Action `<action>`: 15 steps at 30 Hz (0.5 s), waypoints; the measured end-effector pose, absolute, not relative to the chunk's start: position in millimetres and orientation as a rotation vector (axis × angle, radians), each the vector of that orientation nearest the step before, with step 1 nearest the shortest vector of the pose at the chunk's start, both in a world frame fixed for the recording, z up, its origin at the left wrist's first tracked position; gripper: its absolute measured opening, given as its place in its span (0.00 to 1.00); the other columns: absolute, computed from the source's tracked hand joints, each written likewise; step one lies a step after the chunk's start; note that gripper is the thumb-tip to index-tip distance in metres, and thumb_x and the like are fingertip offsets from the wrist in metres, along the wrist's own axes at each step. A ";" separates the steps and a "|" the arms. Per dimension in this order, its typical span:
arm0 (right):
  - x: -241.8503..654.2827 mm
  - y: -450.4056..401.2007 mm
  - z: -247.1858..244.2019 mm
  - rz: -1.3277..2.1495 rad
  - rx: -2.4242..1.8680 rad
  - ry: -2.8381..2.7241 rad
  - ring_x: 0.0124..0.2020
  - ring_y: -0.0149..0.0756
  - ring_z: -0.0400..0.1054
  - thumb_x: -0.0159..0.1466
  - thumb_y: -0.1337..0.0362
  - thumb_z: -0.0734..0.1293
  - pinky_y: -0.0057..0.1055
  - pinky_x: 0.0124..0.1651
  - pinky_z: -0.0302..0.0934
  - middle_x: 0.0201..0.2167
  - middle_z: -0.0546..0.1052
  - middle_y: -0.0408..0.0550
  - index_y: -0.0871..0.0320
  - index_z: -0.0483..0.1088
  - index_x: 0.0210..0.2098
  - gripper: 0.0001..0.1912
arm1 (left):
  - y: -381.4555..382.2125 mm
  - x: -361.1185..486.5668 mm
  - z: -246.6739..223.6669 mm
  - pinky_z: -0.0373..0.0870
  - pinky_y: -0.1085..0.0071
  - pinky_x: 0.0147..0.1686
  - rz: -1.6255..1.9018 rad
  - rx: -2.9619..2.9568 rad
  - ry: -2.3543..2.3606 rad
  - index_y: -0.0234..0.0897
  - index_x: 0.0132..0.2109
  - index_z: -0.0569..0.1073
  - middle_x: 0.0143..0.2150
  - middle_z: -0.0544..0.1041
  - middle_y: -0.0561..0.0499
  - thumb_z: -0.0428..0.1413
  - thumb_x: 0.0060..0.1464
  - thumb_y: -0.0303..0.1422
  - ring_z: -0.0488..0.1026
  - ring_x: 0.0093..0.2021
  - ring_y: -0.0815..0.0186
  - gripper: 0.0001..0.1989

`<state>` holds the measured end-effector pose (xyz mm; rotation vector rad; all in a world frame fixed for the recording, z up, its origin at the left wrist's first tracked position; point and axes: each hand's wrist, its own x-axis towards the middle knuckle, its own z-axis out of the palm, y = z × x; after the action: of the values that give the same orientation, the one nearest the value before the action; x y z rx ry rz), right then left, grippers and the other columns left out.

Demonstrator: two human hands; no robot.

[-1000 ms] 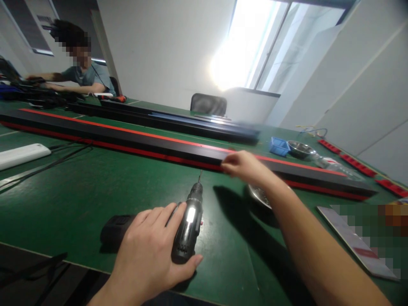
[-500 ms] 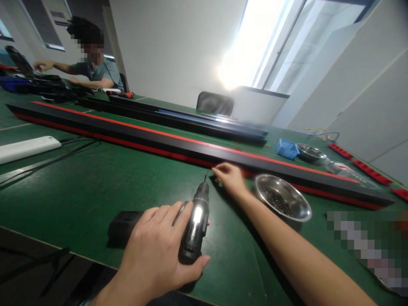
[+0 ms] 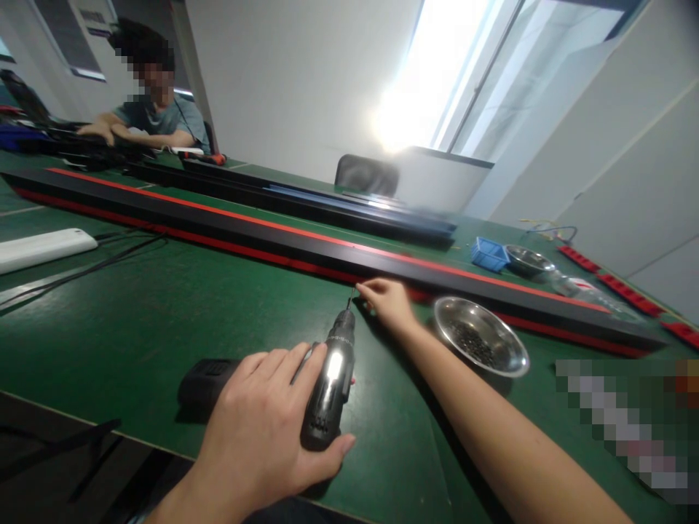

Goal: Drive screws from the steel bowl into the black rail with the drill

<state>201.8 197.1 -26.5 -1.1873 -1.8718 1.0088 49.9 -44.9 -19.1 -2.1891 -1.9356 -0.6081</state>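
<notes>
My left hand (image 3: 267,407) is wrapped round a black cordless drill (image 3: 329,389) that lies on its side, its battery end to the left. The drill's bit points away from me, toward the near side of a long black bar with red stripes (image 3: 306,244). Beside the bit tip, my right hand (image 3: 386,300) has thumb and forefinger pinched together, close to the bar's lower red edge. Whatever is between those fingers is too small to make out. Just right of my right wrist stands a steel bowl (image 3: 505,342) holding many small dark pieces, which look like screws.
Behind the bar lie more dark bars (image 3: 349,215). A blue basket (image 3: 490,255) and a second steel bowl (image 3: 527,258) stand at the right. A white power strip (image 3: 46,249) with black cables lies left on the green table (image 3: 136,313). Another person (image 3: 158,116) sits at far left.
The view has shifted slightly, moving everything a little leftward. Both my hands and the drill keep nearly the same positions. The other person's hands have come closer together.
</notes>
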 end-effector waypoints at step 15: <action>199.3 194.8 -20.0 1.078 -1.232 -1.826 0.24 0.29 0.70 0.64 0.64 0.73 0.26 0.29 0.64 0.33 0.82 0.54 0.65 0.80 0.40 0.09 | -44.4 48.8 -18.9 0.62 0.46 0.55 -0.619 -2.189 -1.912 0.38 0.64 0.68 0.59 0.75 0.41 0.58 0.51 0.55 0.72 0.54 0.45 0.39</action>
<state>199.3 194.8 -20.0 -1.2315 -1.8257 1.0783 48.8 -44.4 -18.9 -2.1885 -1.9122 -0.6186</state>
